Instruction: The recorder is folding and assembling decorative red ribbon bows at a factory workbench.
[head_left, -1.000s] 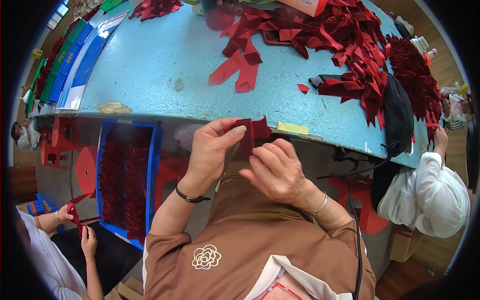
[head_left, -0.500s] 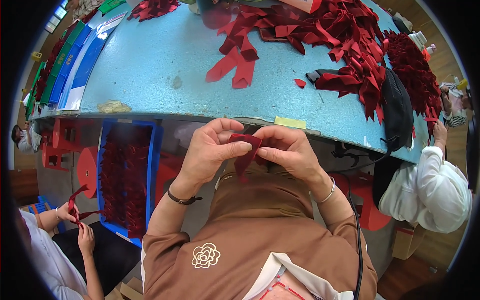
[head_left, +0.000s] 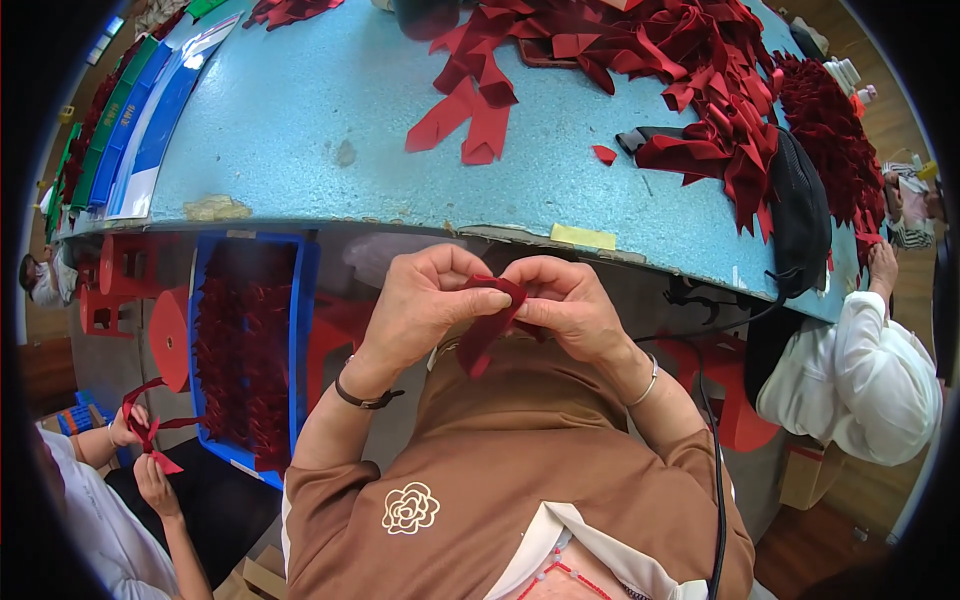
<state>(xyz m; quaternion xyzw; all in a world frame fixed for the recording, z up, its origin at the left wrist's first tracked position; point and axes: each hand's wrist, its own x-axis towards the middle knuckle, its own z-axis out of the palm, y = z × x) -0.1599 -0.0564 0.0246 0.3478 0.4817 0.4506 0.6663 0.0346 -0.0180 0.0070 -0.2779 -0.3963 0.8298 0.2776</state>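
Observation:
A dark red ribbon (head_left: 488, 338) is pinched between my two hands, just in front of the table's near edge and above my lap. My left hand (head_left: 425, 308) holds it with thumb and bent fingers, and a tail hangs down below the thumb. Close against it, my right hand (head_left: 572, 306) grips the ribbon's other side, its thumb and forefinger meeting the left fingertips. Part of the ribbon is hidden behind the fingers, so I cannot tell how it is folded or knotted there.
On the blue table (head_left: 300, 130) lies a large heap of red ribbon bows (head_left: 715, 110), with a black bag (head_left: 797, 200) beside it. A blue crate (head_left: 300, 340) full of bows stands at left. Co-workers sit on both sides; the left person's hands (head_left: 150, 470) work a red ribbon.
Both hands keep their pinch, and the ribbon's hanging tail has swung slightly left and lower. The view has shifted a little. At left, the other person's ribbon has changed shape.

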